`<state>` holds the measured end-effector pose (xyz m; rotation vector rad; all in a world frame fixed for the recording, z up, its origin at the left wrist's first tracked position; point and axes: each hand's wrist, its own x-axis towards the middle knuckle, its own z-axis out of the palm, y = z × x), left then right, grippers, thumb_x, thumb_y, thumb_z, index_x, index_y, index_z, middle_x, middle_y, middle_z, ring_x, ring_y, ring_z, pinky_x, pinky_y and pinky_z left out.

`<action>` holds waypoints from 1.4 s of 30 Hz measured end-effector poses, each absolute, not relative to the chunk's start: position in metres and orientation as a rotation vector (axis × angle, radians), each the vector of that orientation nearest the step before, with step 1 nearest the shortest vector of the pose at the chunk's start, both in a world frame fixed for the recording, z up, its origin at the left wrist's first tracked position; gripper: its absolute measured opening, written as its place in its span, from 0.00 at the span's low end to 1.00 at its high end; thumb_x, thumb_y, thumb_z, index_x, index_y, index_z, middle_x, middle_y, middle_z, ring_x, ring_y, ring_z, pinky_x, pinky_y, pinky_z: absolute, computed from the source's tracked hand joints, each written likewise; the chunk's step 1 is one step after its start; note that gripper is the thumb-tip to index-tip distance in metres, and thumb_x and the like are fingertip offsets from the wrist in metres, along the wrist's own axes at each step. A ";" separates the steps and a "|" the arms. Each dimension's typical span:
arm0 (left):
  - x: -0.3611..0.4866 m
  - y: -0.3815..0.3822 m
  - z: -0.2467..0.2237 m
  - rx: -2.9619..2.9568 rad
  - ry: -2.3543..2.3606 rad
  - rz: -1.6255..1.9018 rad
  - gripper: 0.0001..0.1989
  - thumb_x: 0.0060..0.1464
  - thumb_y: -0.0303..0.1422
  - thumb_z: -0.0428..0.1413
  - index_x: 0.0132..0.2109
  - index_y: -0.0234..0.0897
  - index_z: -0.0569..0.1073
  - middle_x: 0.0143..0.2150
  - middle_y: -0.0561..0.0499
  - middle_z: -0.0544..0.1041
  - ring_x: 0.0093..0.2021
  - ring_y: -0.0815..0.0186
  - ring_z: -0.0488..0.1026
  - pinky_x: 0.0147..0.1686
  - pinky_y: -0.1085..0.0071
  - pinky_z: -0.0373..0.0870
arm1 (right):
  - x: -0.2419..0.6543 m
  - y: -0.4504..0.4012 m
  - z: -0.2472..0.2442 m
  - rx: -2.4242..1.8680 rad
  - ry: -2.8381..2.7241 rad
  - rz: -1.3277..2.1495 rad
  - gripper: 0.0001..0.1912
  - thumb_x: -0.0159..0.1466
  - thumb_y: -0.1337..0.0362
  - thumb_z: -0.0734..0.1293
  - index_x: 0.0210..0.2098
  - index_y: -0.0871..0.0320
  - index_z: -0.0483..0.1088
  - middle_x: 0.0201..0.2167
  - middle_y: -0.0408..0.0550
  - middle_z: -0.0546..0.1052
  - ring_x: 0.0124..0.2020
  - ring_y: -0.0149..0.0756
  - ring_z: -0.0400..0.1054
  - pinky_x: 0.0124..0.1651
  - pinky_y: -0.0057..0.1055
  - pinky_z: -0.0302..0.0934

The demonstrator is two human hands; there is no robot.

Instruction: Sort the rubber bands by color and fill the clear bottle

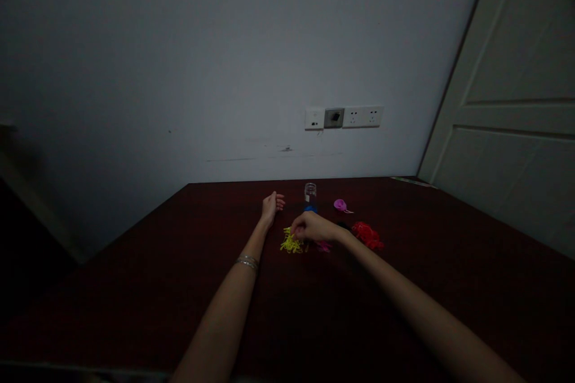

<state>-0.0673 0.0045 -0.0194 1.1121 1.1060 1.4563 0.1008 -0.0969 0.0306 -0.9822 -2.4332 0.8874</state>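
Note:
My right hand (314,227) reaches over a small heap of yellow bands (291,243), its fingers pinched together and pointing down at the heap's edge. What sits between the fingertips is too small to tell. My left hand (271,207) rests on the tabletop, palm turned inward with loosely bent fingers apart and nothing in them. A clear glass jar (310,192) stands upright just beyond my right hand, with a blue heap (310,208) at its near side. Magenta bands (323,246) show partly from under my right wrist. Red bands (368,235) lie to the right.
A pink funnel-like piece (340,205) with a thin tail lies right of the jar. Something black (344,225) is partly hidden by my right wrist. The dark red table (148,275) meets a wall with sockets (344,118). A pale door (516,108) stands at the right.

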 end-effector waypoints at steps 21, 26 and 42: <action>-0.064 0.007 -0.024 1.187 1.079 1.472 0.19 0.56 0.40 0.45 0.28 0.28 0.70 0.17 0.51 0.68 0.15 0.74 0.62 0.17 0.77 0.56 | 0.105 -0.097 0.027 -0.960 -2.263 1.060 0.12 0.50 0.63 0.67 0.31 0.65 0.76 0.26 0.49 0.76 0.25 0.30 0.65 0.29 0.26 0.59; -0.063 0.008 -0.025 1.212 1.082 1.471 0.20 0.55 0.41 0.45 0.28 0.28 0.70 0.17 0.51 0.68 0.15 0.74 0.61 0.17 0.77 0.56 | 0.105 -0.097 0.029 -0.955 -2.247 1.031 0.12 0.50 0.64 0.67 0.31 0.65 0.76 0.25 0.48 0.76 0.24 0.30 0.64 0.28 0.25 0.58; -0.063 0.011 -0.028 1.264 1.098 1.467 0.18 0.55 0.39 0.45 0.27 0.30 0.70 0.17 0.51 0.68 0.15 0.74 0.61 0.17 0.76 0.56 | 0.110 -0.090 0.043 -0.930 -2.145 0.941 0.12 0.50 0.62 0.67 0.30 0.64 0.76 0.23 0.47 0.76 0.24 0.30 0.65 0.29 0.26 0.59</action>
